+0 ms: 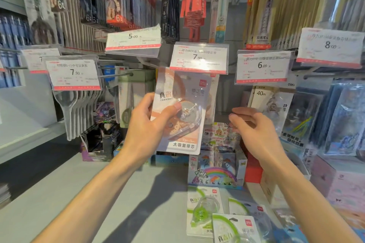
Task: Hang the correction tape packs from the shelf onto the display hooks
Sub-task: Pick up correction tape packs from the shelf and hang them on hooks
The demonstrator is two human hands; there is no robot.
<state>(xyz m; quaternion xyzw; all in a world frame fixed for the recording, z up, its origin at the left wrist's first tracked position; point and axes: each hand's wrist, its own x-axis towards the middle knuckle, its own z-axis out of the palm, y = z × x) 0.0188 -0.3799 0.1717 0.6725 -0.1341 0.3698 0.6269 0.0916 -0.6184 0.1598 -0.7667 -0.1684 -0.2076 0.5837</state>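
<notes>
Two bare arms come up from the bottom of the picture. No sleeves show on them; both are bare from the lower edge all the way to the wrists. The left hand [147,124] has no glove, ring or band that can be seen. The right hand [254,130] is bare too. The thumbnail on the left hand is short and plain, with no polish.

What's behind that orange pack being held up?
Behind the orange pack, held by the left hand, another similar pack's edge peeks out right. The hook and whatever else hangs there stay covered.
</notes>
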